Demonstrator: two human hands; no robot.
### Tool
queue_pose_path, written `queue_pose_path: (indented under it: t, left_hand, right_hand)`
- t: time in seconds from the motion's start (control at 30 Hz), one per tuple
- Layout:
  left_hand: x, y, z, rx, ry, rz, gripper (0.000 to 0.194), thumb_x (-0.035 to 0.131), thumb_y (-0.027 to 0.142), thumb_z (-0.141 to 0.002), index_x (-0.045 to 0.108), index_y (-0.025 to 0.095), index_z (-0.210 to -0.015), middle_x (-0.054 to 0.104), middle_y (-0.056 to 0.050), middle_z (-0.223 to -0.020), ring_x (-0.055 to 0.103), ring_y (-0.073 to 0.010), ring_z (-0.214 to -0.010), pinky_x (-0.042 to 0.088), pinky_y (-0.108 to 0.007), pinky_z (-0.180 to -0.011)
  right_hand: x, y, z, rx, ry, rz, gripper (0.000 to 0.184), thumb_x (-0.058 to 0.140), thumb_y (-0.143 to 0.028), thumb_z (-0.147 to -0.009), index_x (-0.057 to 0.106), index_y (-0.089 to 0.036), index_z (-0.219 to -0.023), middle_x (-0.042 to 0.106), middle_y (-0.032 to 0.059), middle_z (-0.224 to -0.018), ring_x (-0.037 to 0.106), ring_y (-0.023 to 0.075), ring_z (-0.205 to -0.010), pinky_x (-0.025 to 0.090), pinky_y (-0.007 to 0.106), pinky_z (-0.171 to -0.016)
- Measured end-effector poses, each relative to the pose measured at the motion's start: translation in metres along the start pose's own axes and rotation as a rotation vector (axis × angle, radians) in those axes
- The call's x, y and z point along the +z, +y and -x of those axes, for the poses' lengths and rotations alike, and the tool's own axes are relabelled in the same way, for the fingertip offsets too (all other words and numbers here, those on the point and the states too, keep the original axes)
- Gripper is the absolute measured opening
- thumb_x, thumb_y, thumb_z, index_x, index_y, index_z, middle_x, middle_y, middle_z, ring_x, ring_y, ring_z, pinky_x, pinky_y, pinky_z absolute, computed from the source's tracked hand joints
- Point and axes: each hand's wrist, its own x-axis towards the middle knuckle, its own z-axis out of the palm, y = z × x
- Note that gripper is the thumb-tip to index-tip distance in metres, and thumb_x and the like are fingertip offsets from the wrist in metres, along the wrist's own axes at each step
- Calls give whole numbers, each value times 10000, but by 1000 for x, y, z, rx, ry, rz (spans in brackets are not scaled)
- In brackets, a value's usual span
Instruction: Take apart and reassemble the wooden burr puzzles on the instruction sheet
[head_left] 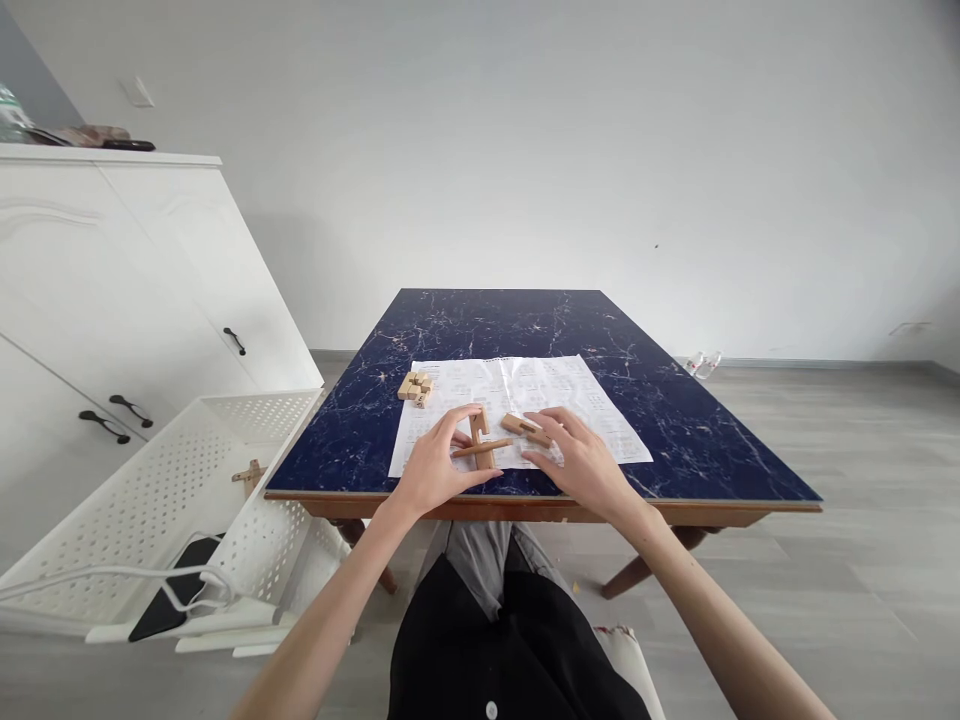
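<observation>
My left hand (433, 464) pinches a cross of two wooden puzzle pieces (480, 444) that rests on a printed paper sheet (592, 400) near the table's front edge. My right hand (581, 462) lies just to the right, its fingertips closed on another wooden piece (525, 427) lying on the sheet. A small cluster of assembled wooden blocks (416, 387) sits apart at the sheet's far left corner. All of this is on a dark blue marbled table (675, 420).
A white perforated plastic basket (150, 480) stands left of the table with a small wooden cross piece (249, 474), a dark phone (174, 588) and a white cable (112, 574) in it. White cabinets (112, 300) line the left wall. Grey floor lies to the right.
</observation>
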Motion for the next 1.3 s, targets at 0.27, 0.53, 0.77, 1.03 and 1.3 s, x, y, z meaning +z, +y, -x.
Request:
queue_pose_path:
  t: [0.27,0.53,0.77,1.03,1.3]
  left_hand:
    - [-1,10,-3,150,-51,54,813,879,508,-851,449,374,-1528,571,-92,-1559,773,-225,-989,674,-441,-927]
    - [2,5,-8,176,-37,136,817,914,477,-819,487,353,-1505,555,-106,-1540,756,-224,-980,638,-482,-988]
    - [-4,17,-13,-87,-143,614,958,924,541,-780,431,367,-1583,502,-158,-1630,736,-300,-1206,618,-493,-1025]
    - [-13,29,-25,-396,-287,754,519,784,657,-891,808,204,-1144,839,-103,-1077,786,-326,-1099,605,-473,-1024]
    - [-12,25,-22,-436,-292,753,493,895,613,-782,835,185,-1017,852,-105,-1008,803,-350,-1046,628,-506,-986]
  right_hand:
    - [-9,-23,-5,-306,18,-63,180,488,-240,-1141,667,-227,-1127,786,85,-1022,759,263,-920,584,371,-752]
    - [-8,-22,1,-333,56,-78,240,472,-270,-1154,686,-218,-1057,776,53,-898,734,213,-775,515,299,-659]
    - [-12,-25,3,-167,54,-147,298,447,-351,-1160,727,-254,-1133,822,75,-1058,787,238,-900,575,323,-740]
    - [-16,-29,4,-151,32,-270,319,469,-394,-1149,735,-279,-1283,826,83,-1124,791,262,-956,618,363,-787]
    - [-17,-32,7,-222,-1,-246,287,494,-336,-1145,755,-258,-1235,825,76,-1059,797,234,-905,611,334,-805]
